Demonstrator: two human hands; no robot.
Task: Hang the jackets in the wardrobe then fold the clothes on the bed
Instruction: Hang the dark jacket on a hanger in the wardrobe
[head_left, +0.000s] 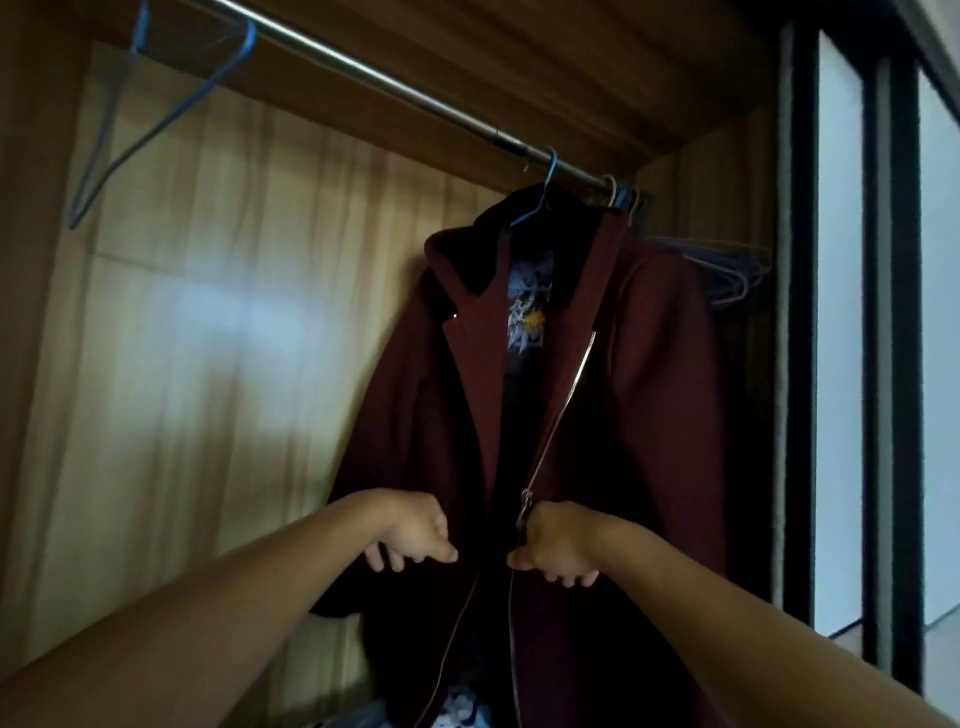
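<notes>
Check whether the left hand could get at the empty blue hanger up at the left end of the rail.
Probably yes. The left hand grips the maroon jacket front, but nothing hangs between it and the empty blue hanger on the rail. It must let go first.

Just one camera here, worn on the head, and it's tilted up and forward into the open wardrobe rather than down. The metal rail runs diagonally from upper left to the far right, so the view looks up at it from below. It's close in: both forearms reach in from the bottom corners, and the maroon jacket fills the middle right at arm's length.
</notes>
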